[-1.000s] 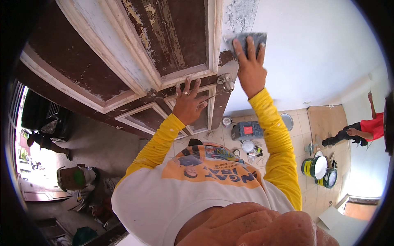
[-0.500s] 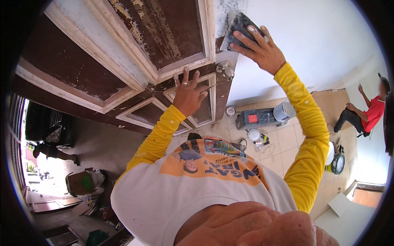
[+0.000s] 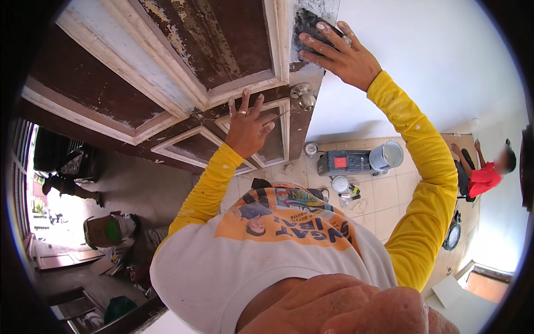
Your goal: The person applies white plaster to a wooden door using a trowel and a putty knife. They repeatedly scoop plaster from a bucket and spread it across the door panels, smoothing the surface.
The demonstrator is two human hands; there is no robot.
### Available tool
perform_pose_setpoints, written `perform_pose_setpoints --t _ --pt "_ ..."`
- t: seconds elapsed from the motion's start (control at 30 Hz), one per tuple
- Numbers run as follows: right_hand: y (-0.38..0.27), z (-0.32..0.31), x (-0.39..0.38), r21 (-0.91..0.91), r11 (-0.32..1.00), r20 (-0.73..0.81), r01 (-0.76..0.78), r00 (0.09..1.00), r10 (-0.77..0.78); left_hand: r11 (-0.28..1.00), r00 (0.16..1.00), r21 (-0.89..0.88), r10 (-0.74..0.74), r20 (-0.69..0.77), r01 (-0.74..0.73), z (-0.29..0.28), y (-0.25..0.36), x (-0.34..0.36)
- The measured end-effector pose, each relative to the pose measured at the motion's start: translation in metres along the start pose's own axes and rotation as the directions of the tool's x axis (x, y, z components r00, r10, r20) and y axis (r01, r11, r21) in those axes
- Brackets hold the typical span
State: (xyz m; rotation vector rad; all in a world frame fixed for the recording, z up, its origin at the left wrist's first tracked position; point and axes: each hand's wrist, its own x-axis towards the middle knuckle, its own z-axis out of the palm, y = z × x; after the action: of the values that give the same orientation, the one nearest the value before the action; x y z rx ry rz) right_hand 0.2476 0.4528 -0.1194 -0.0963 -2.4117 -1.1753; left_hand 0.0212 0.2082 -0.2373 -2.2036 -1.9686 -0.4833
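A dark brown panelled door (image 3: 222, 44) with whitish mouldings stands before me, its paint worn in patches. Up at the door's edge, my right hand (image 3: 349, 61) presses a black flat pad (image 3: 305, 25) against the whitish patched surface, fingers spread over it. My left hand (image 3: 248, 131) is lower on the door, fingertips raised against the moulding. Between its thumb and fingers runs a thin tool (image 3: 283, 113), seen edge-on; its kind I cannot make out. Just right of that hand is the round metal doorknob (image 3: 303, 97).
Below the white wall (image 3: 423, 61), a grey toolbox (image 3: 345, 162), a white bucket (image 3: 386, 156) and a small can (image 3: 311, 149) stand on the tiles. A person in red (image 3: 483, 181) is at far right. A cardboard box (image 3: 103, 231) lies at left.
My right hand has slid left and slightly up, bringing the black pad flatter onto the door's edge. My left hand keeps its place on the door. The person in red has shifted lower in view.
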Motion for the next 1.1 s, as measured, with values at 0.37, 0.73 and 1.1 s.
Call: perform_pose_setpoints --t 0.37,0.73,1.1 --pt "-0.005 0.058 -0.097 0.129 0.91 -0.053 -0.395 0.913 0.404 0.998 0.997 0.029 -0.065 0.046 0.063 -0.004 0.008 0.002" --pt "-0.015 0.043 -0.037 0.017 0.992 -0.204 -0.128 0.97 0.129 0.999 0.998 0.017 -0.041 0.044 0.04 -0.001 0.003 0.002" --pt "-0.003 0.051 -0.086 0.094 0.938 -0.069 -0.333 0.938 0.34 0.999 0.998 0.014 -0.044 0.044 0.044 0.001 0.003 0.001"
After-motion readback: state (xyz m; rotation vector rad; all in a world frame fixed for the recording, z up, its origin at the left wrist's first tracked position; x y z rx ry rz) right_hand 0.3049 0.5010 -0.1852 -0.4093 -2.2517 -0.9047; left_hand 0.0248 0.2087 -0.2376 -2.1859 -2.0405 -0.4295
